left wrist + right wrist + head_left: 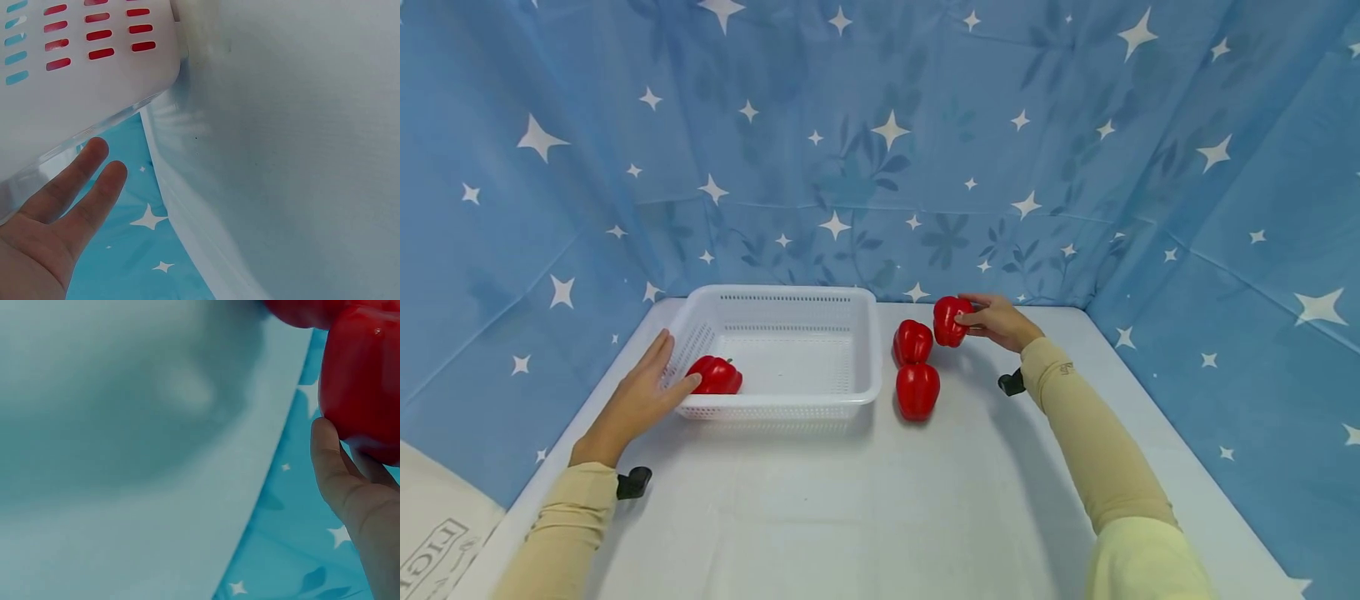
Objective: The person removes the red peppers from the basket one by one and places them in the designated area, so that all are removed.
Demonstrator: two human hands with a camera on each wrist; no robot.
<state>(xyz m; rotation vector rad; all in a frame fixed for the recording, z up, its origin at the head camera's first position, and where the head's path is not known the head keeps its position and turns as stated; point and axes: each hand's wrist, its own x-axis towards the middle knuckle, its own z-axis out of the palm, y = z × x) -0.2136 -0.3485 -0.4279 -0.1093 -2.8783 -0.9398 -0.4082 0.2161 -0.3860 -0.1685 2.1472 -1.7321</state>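
Observation:
My right hand [1000, 322] holds a red bell pepper [951, 321] between thumb and fingers, a little above the table's back edge. The right wrist view shows the same glossy pepper [362, 381] at the fingertips. Two more red bell peppers stand close together on the table, a rear one [913, 342] and a front one [917, 392]. Another red pepper [718, 377] lies in the left front corner of a white perforated plastic basket [782, 401]. My left hand [640, 396] rests against the basket's left side, fingers extended, thumb over the rim beside that pepper.
The white table [820, 517] ends at a blue curtain [850, 167] with white stars, which also hangs along both sides. Black wrist cameras, one left [635, 483] and one right [1011, 383], sit under the wrists. Printed pale cloth [437, 517] shows at the lower left.

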